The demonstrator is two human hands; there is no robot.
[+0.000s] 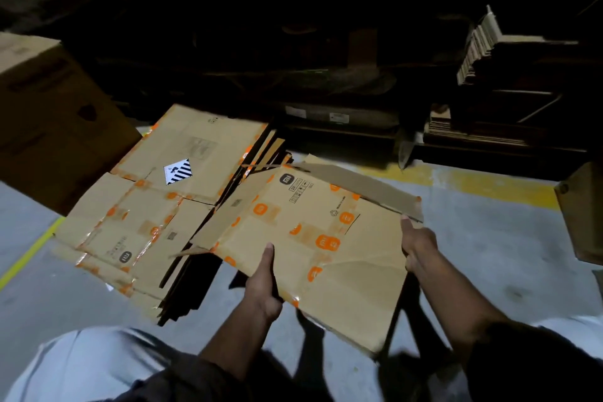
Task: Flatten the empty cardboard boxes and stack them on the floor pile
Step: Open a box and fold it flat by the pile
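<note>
Both arms outstretched, left hand, right hand, gripping flattened box

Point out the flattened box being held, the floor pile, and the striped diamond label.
flattened box (pixel 326 258): head view, middle of its top face.
floor pile (pixel 195 140): head view, top sheet's far panel.
striped diamond label (pixel 178 171): head view, label's centre.

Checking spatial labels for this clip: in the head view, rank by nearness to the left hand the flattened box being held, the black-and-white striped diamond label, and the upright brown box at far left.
From the left hand:
1. Flattened box being held, gripped at its near left edge.
2. Striped diamond label, up-left on the floor pile.
3. Upright brown box, far left.
</note>
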